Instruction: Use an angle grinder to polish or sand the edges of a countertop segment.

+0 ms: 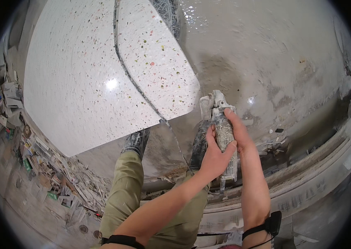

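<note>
Both hands hold an angle grinder [224, 132] caked in pale slurry, upright past the slab's near right corner with its head pointing away from me. My left hand [218, 157] wraps round the lower body from the left. My right hand [238, 129] closes on its right side, thumb near the head. To the left lies a white terrazzo slab [80, 79] with red and green chips and a wet shine. A dark, splashed cable or hose [136, 85] crosses the slab and drops behind my left forearm; where it ends is hidden.
My boots [136, 142] stand on wet grey floor [266, 54] by the slab's near edge. A dark, scuffed round thing [168, 16] touches the slab's far edge. Rubble and offcuts [45, 166] heap at left. A muddy ledge [308, 166] curves along the right.
</note>
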A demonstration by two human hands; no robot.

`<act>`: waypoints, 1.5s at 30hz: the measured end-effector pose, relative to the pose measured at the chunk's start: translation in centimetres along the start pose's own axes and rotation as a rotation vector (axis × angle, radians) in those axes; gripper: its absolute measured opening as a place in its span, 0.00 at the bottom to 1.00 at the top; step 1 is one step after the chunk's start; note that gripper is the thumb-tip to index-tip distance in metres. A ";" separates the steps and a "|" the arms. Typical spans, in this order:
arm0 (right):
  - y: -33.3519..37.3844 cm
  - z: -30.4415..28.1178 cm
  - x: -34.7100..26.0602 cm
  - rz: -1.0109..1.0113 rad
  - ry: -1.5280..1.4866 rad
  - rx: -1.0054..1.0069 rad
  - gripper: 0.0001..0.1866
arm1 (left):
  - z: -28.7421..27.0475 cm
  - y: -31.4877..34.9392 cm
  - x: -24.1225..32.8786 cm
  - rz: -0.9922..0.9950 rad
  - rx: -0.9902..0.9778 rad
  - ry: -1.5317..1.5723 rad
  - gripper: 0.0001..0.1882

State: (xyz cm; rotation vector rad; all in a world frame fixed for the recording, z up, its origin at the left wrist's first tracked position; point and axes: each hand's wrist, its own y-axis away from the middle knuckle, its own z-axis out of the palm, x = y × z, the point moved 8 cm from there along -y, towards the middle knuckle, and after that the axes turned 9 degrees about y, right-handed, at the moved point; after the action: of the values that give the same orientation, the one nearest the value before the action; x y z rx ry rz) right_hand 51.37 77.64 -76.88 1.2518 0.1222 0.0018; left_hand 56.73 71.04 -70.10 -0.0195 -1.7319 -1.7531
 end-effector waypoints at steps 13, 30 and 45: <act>-0.5 0.9 3.5 -0.030 -0.048 0.021 0.23 | -2.6 1.2 -1.1 -0.060 0.001 -0.044 0.45; 0.3 1.4 6.5 -0.079 -0.247 0.049 0.23 | -4.1 1.9 -2.6 -0.097 -0.140 -0.194 0.45; -0.1 0.3 -3.7 -0.094 0.106 -0.007 0.27 | 0.6 -1.2 0.5 0.026 0.013 -0.004 0.42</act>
State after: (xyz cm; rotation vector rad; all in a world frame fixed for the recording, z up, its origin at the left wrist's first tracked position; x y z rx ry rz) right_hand 47.69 77.07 -76.53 1.2379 0.2729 -0.0130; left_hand 55.51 71.24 -70.88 -0.0400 -1.7379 -1.7245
